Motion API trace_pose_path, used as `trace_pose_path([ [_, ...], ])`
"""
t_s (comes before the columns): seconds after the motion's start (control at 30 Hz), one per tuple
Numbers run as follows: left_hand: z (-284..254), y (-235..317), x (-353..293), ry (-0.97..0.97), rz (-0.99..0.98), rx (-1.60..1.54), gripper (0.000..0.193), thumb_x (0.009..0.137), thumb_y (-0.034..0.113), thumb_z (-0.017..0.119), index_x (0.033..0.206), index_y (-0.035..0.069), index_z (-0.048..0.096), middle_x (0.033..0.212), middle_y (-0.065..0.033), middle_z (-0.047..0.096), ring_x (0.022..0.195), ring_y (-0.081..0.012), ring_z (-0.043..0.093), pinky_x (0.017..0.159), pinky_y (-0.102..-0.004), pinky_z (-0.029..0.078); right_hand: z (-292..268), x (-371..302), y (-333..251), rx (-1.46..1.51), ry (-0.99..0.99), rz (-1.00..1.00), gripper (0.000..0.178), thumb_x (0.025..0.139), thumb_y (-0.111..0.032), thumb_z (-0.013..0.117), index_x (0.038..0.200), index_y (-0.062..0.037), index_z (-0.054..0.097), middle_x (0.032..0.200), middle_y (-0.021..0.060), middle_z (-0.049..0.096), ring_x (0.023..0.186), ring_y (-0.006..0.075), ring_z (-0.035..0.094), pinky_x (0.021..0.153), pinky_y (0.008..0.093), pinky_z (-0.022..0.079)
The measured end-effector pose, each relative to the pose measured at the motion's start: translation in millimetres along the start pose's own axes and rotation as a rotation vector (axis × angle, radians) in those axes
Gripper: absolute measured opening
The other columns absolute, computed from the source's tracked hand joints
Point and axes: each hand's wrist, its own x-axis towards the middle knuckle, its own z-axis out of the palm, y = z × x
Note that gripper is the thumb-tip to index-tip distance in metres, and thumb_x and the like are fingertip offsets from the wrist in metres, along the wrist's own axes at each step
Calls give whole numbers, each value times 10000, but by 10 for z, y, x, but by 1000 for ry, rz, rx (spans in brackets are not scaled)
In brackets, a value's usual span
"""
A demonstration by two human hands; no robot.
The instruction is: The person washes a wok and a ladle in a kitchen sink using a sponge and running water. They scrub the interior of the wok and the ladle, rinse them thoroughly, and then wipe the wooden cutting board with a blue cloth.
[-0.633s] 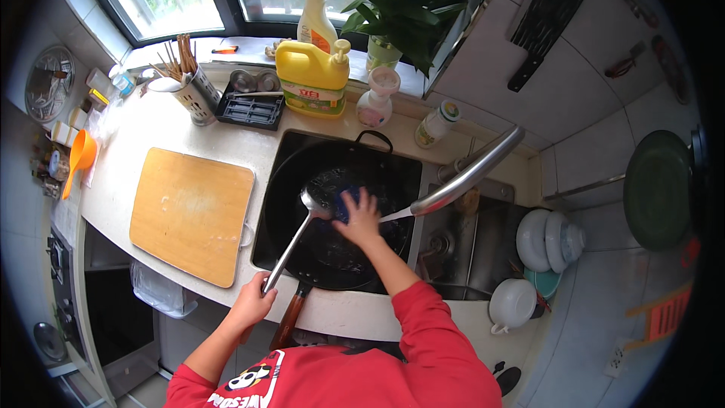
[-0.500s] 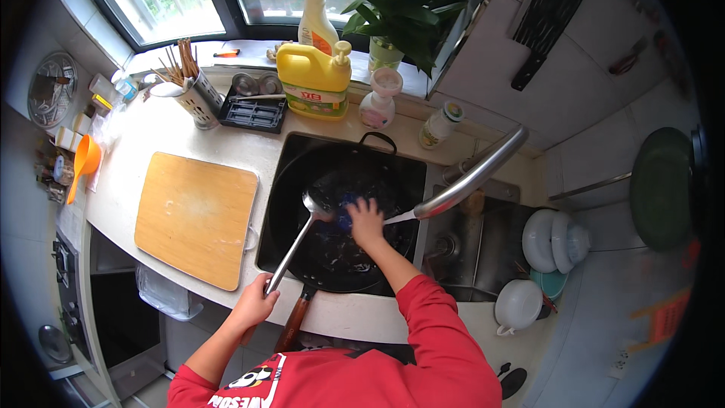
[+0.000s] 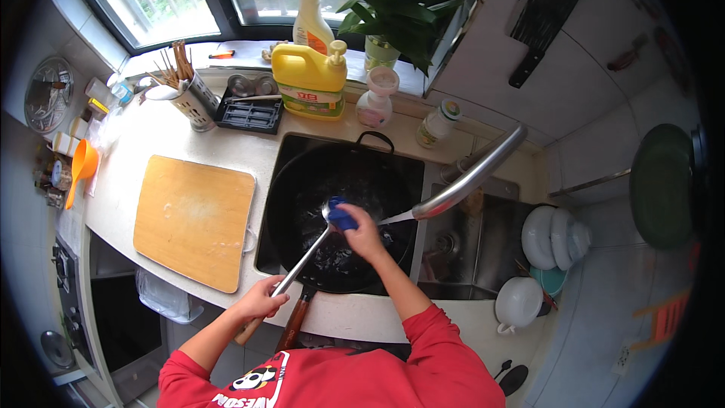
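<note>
My left hand [image 3: 260, 301] grips a long-handled metal ladle [image 3: 303, 258] by its wooden-ended handle. The ladle's head lies over the black wok [image 3: 281, 181], tilted up away from me. In my right hand [image 3: 364, 238] is a crumpled blue cloth or sponge [image 3: 343, 214], its exact kind unclear, pressed against the ladle's head. Part of that head is hidden behind it. Water sits in the wok, which rests in the left sink basin. The steel tap [image 3: 476, 174] sends a stream into the wok beside my right hand.
A wooden cutting board [image 3: 195, 219] lies on the counter at left. Behind the sink stand a yellow jug [image 3: 310, 79], a pump bottle [image 3: 377, 98] and a jar [image 3: 438, 125]. Stacked white bowls [image 3: 540, 238] sit right of the second basin. The wok's brown handle [image 3: 294, 321] sticks out toward me.
My right hand, open over the water before, has closed on the blue cloth or sponge and lifted it to the ladle's head. The ladle has shifted slightly to the right.
</note>
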Motion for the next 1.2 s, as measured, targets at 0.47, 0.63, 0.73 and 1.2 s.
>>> trace_pose_path([
  [0.47,12,-87,-373,18,51,-147,499,846,38,527,1309,28,342,595,6,433,432,-92,436,412,-247,386,-113,46,308,-927,-289,192,546,697,-126,638,1223,-119,493,1382,169,307,1254,411,287,1005,511,305],
  [0.63,40,-93,-261,60,63,-147,460,844,35,533,1271,8,365,562,1,437,409,-93,433,399,-249,386,-543,-291,-370,53,-535,276,391,820,-197,618,1175,-53,541,1168,145,552,1035,242,559,895,323,437],
  [0.73,78,-46,-169,73,45,-155,461,840,33,541,1264,-2,361,549,0,434,402,-94,426,394,-252,380,-1164,-574,-618,110,-583,385,321,856,-179,584,1154,-60,576,1066,91,622,949,149,582,843,283,455],
  [1.2,297,188,-155,89,33,-206,317,893,77,486,1194,44,392,587,-10,400,411,-94,382,391,-241,321,-2644,292,507,-426,704,140,201,870,-158,515,955,8,589,921,182,605,859,316,594,730,383,455],
])
